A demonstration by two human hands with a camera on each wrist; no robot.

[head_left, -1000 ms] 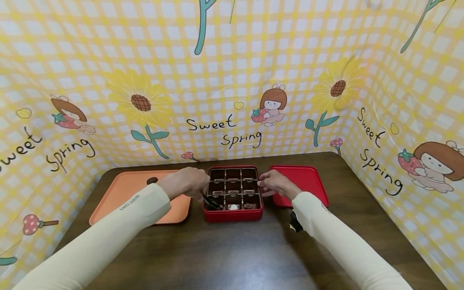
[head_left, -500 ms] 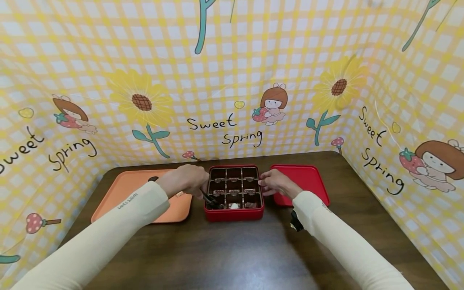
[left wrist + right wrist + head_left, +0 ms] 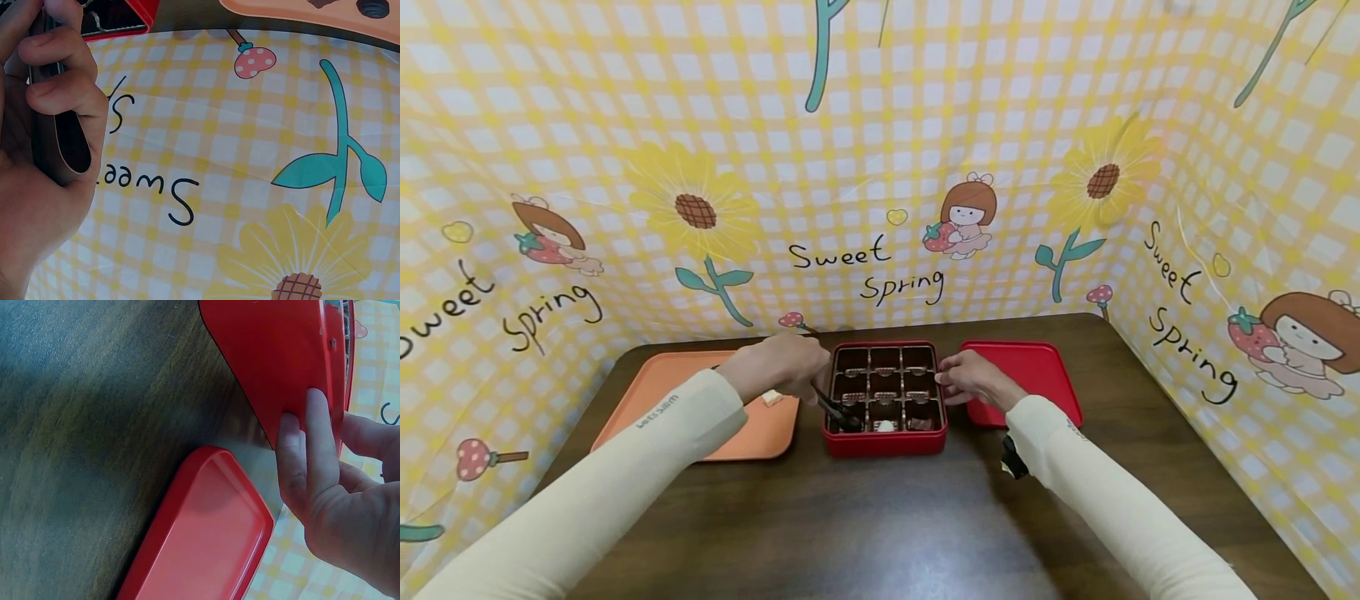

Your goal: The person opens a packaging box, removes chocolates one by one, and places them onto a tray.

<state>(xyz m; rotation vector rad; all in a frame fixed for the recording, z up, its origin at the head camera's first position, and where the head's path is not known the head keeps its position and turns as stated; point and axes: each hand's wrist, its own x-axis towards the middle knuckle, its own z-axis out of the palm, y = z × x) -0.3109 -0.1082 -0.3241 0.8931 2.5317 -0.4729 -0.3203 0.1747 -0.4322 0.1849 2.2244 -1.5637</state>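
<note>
My left hand (image 3: 786, 367) grips black tongs (image 3: 833, 406), whose tips reach down into the front-left compartment of a red box (image 3: 883, 444). In the left wrist view, fingers curl round the tongs' rounded black end (image 3: 74, 147). I cannot tell whether the dark tips hold anything. The box has a grid of dark compartments, several with wrapped pieces; a white piece (image 3: 884, 426) is in the front middle one. At the box's right side is my right hand (image 3: 966, 377). In the right wrist view its straight fingers (image 3: 320, 440) press on the outer wall, thumb at the rim.
An orange tray (image 3: 647, 400) lies left of the box, partly behind the left forearm, with a pale piece (image 3: 771, 397) and a dark round piece (image 3: 373, 7) on it. A red lid (image 3: 1026, 383) lies right. A patterned cloth (image 3: 850, 167) stands behind the brown table (image 3: 880, 525).
My left hand has shifted slightly up, tilting the tongs in the front-left compartment. The pale piece on the tray has come into view, while the dark round piece is now covered. The right hand stays put.
</note>
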